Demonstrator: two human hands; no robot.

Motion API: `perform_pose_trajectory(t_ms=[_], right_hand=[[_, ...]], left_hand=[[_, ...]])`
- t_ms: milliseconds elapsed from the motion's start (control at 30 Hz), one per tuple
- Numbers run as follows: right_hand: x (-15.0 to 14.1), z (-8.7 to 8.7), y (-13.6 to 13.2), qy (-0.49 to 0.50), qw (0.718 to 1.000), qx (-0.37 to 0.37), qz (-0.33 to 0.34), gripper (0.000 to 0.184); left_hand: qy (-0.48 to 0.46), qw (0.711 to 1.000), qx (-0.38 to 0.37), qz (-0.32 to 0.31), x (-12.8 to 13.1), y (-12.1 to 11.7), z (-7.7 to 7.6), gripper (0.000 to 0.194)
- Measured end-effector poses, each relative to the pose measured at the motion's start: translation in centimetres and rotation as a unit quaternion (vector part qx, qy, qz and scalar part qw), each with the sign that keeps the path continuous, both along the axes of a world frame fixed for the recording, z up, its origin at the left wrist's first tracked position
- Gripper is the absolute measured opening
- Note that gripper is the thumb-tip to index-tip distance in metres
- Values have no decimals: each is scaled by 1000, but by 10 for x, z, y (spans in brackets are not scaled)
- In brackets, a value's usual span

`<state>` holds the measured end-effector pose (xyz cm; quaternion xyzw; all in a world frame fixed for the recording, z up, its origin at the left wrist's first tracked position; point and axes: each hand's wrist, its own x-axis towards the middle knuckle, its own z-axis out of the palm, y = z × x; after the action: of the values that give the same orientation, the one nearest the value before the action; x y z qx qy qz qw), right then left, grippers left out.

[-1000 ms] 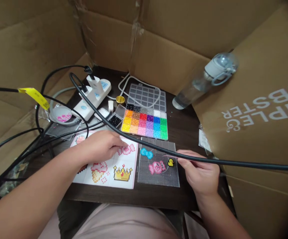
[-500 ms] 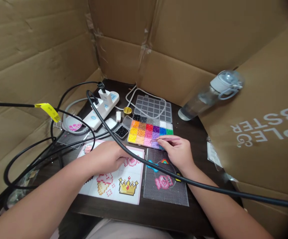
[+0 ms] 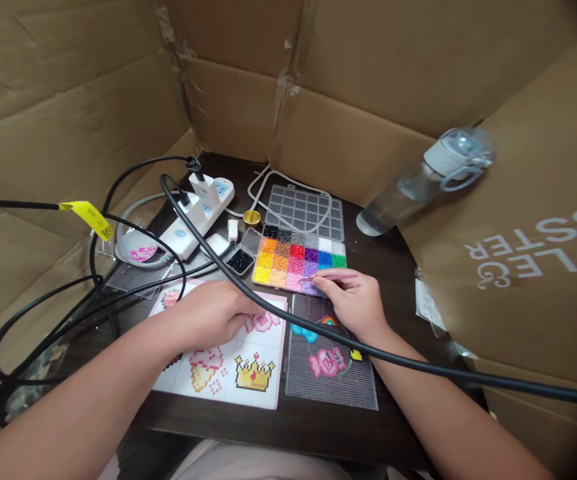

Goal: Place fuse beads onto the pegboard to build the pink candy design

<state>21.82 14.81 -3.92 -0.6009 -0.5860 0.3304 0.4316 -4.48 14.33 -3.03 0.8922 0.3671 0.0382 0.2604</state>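
My left hand (image 3: 212,313) rests palm down on the printed pattern sheet (image 3: 228,363), fingers curled loosely, holding nothing that I can see. My right hand (image 3: 354,301) pinches thin metal tweezers (image 3: 326,277), whose tips reach into the front row of the bead box (image 3: 298,259) with its coloured compartments. Just below that hand lies the clear pegboard (image 3: 331,363) with a pink shape, a blue bow, a small rainbow and a yellow bit on it.
A thick black cable (image 3: 318,330) crosses over both arms and the pegboard. A power strip (image 3: 193,213), a small black bead tray (image 3: 241,261), a gold cap (image 3: 251,217) and a water bottle (image 3: 418,180) stand behind. Cardboard walls surround the dark table (image 3: 378,260).
My right hand went from the pegboard's right edge up to the bead box with the tweezers and has stayed there. The left hand has kept its place on the sheet.
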Motion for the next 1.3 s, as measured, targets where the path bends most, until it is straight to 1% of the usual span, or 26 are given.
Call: perform_pose_trajectory(t_ms=[167,300,467,567,667,767,833,933,1067,1167,1300], right_hand=[[0,1,0,-9,1000,-1,0,11],[-1,-1,0,-15,1000,0,1,11],[-1,0,-1,-12,1000,8,-8,11],[0,9,-4,-19,999,30,-17,10],[5,24,-12,-26,998,58,-26,9],[14,37,-29,-9,995,95,-35,4],[21,39,-47,20,993,109,-32,4],[33,29,-79,33,994,103,-23,7],[43,6,-116,-47,994,78,-55,10],[45,-7,-129,-62,994,73,-52,12],[45,-17,-132,-44,995,80,-29,12]], left_hand=[[-3,1000,-5,2,0,0,0,35],[5,1000,-3,-4,0,-1,1,32],[1,1000,-6,-4,0,-1,-1,37],[-2,1000,-8,-3,-1,0,-3,37],[2,1000,-7,0,-1,0,-4,36],[1,1000,-10,-2,-1,0,-4,36],[1,1000,-11,4,0,0,-3,38],[27,999,-14,20,2,0,-1,39],[62,997,-27,28,5,0,4,40],[66,997,-25,37,6,1,6,39],[53,998,-33,22,5,3,2,40]])
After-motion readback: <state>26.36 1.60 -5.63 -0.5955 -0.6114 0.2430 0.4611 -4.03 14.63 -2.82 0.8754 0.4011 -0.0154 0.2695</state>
